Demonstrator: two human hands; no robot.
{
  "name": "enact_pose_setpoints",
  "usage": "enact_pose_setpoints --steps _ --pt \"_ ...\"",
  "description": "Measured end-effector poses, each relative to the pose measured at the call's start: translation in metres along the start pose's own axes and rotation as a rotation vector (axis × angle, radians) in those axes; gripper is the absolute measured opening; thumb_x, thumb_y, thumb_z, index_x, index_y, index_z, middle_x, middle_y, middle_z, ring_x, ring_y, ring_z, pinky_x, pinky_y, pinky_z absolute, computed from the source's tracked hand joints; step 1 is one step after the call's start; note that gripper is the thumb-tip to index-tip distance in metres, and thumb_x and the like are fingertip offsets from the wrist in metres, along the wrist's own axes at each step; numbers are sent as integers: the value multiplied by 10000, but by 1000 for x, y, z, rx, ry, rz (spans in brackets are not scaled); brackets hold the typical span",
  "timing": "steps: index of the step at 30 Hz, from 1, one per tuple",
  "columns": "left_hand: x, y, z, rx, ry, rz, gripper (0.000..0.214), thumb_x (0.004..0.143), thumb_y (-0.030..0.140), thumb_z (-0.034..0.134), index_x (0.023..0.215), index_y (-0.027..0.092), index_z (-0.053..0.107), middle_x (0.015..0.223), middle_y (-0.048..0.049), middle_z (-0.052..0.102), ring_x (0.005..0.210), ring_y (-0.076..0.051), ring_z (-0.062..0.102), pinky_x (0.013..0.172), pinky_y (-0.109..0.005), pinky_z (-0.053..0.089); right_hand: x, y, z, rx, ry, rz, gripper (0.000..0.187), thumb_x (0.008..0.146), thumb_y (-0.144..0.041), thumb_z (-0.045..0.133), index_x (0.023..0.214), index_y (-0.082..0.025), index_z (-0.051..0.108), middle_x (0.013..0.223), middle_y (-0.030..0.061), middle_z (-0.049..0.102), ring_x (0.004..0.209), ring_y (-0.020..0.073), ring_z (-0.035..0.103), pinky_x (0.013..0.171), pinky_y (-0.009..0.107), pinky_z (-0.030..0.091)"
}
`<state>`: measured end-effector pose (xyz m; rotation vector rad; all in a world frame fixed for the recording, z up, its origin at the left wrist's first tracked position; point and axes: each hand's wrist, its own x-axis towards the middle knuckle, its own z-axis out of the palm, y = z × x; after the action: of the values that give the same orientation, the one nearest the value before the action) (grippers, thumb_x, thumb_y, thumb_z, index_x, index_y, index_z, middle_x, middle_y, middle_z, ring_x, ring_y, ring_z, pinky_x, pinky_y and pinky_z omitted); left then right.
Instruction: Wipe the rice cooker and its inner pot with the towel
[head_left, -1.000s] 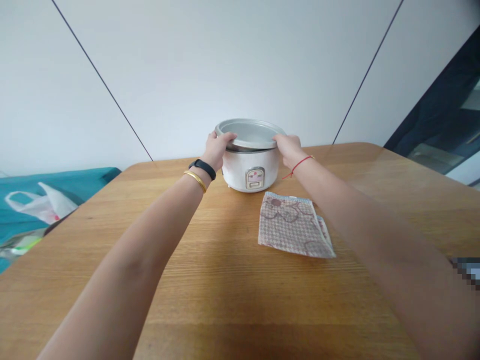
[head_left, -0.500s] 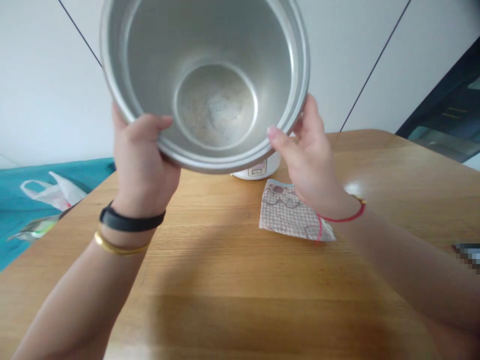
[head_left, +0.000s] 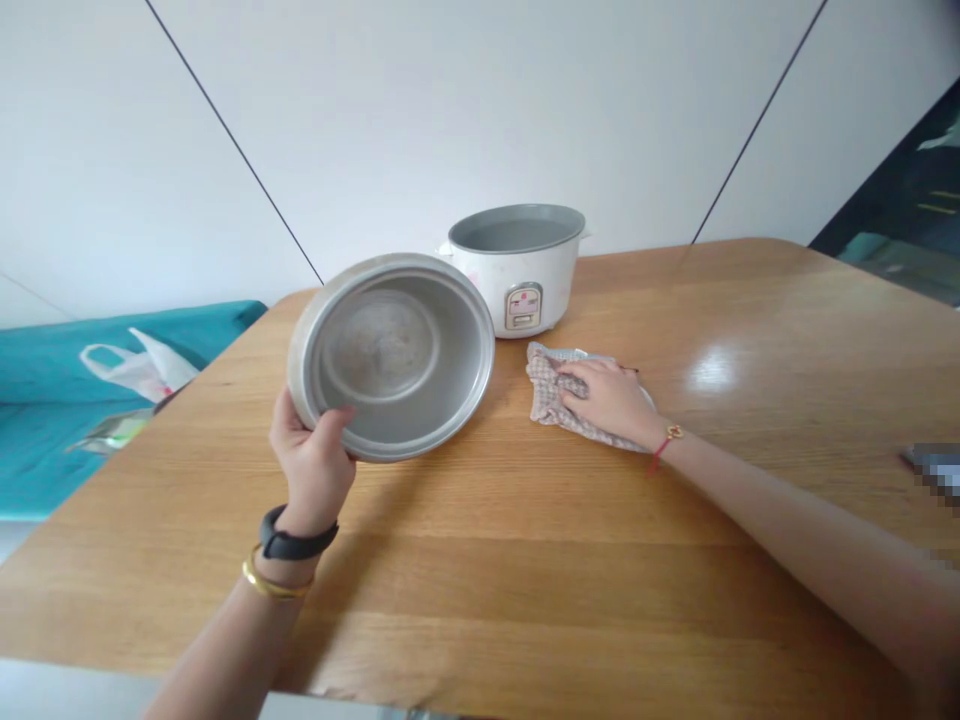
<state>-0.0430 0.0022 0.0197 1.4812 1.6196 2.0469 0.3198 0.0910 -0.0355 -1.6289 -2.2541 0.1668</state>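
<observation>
My left hand (head_left: 311, 465) grips the rim of a metal inner pot (head_left: 394, 352), held tilted above the wooden table (head_left: 525, 560) with its opening facing me. The white rice cooker body (head_left: 519, 268) stands without the pot at the table's far side. My right hand (head_left: 609, 400) lies on a checked cloth (head_left: 549, 392) in front of the cooker, fingers curled and bunching the fabric.
A white wall rises behind the table. To the left lies a teal surface (head_left: 45, 400) with a white plastic bag (head_left: 139, 366) on it. A blurred object (head_left: 934, 470) sits at the table's right edge.
Both hands lifted the pot out of the cooker and raised it close to my face. Now the left hand alone holds it lower, and the right hand has dropped onto the cloth.
</observation>
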Motion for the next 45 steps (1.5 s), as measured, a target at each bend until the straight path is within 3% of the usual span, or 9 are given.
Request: enact_pose_setpoints --steps 5,9,12,17,22,27,31,38,45 --pt "-14 3 7 -54 28 -7 356 663 186 717 1018 201 686 902 10 663 847 -186 590 785 -297 481 -9 -26 -6 153 259 -100 386 877 -213 516 1217 -142 684 1169 111 731 1067 258 650 965 397 494" --pt "-22 10 14 -25 2 -1 345 664 178 708 1009 184 695 894 -4 673 940 -216 631 885 -326 505 -7 -85 -19 64 415 -443 391 957 -220 486 1313 -216 647 1275 70 693 1142 250 574 985 399 439" --pt "-27 9 14 -5 -8 -31 367 672 185 700 1039 182 698 943 -13 692 957 -221 640 890 -332 521 14 -131 -17 -139 296 -615 382 1013 -243 431 1340 -256 628 1309 86 673 1169 290 527 927 446 402" --pt "-34 0 15 -44 -14 -59 467 687 191 698 1152 221 684 1035 -24 699 1015 -240 648 929 -347 525 46 -172 11 -235 -21 -475 316 968 -197 458 1114 -167 736 1091 163 740 1110 352 583 898 508 402" --pt "-33 -2 22 -112 -16 -78 528 678 163 667 1198 258 672 1075 -31 694 1068 -258 643 985 -374 508 47 -207 36 292 -307 -295 373 960 -346 480 1263 -295 693 1186 69 745 1087 284 671 864 387 484" --pt "-25 1 19 -196 70 -163 479 634 124 647 1099 233 680 903 0 663 806 -168 620 750 -273 520 48 -244 42 709 -396 -257 451 1015 -328 337 1390 -319 588 1346 7 676 1196 198 640 894 296 495" --pt "-20 2 8 -207 125 -188 413 602 116 639 1002 212 673 850 25 637 762 -139 583 695 -237 488 40 -228 30 265 -342 -422 416 984 -384 389 1280 -275 660 1171 85 746 1089 283 672 869 396 484" --pt "-13 14 12 -185 -5 -186 443 601 115 640 1031 208 696 906 6 679 827 -174 598 742 -262 502 62 -158 0 -370 -71 -696 270 933 -183 475 948 -161 743 965 132 751 1135 319 565 1008 525 394" --pt "2 47 28 -243 -139 -208 505 564 85 603 1045 218 685 877 -1 674 798 -196 600 664 -268 488 92 -140 -25 -274 116 -675 373 869 -124 451 1121 -232 703 1141 49 739 1441 249 364 1188 553 285"
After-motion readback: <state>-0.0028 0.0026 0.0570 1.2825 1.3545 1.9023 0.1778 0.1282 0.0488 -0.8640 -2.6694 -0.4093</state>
